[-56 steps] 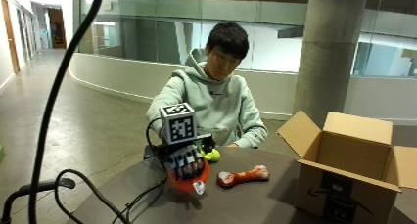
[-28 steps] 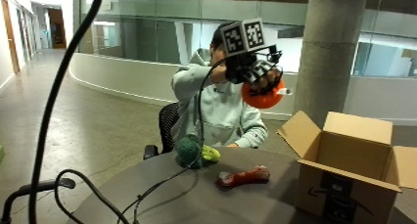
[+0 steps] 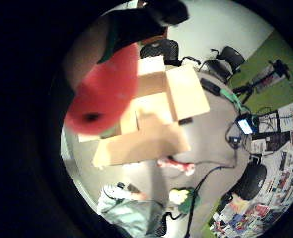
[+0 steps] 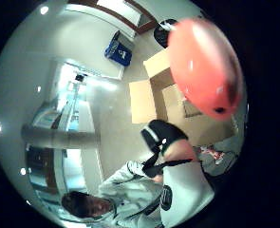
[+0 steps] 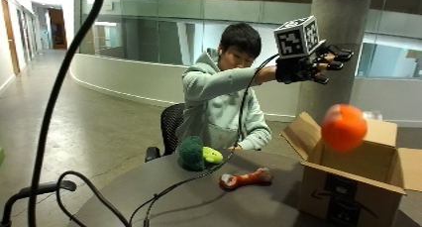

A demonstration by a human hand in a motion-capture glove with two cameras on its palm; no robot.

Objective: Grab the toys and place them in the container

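Note:
An orange round toy is in mid-air just above the open cardboard box, free of any hand. It also shows large in the palm views as the orange toy over the box. My gloved right hand is raised high above the box with fingers spread and nothing in them. On the grey table lie an orange and white bone toy and a green plush toy.
A black cable trails across the table past the plush toy. The person sits in a black chair behind the table. A concrete pillar stands behind the box.
The hand carried the orange toy from the table up and over toward the box, then let go of it. The toy now drops toward the box opening.

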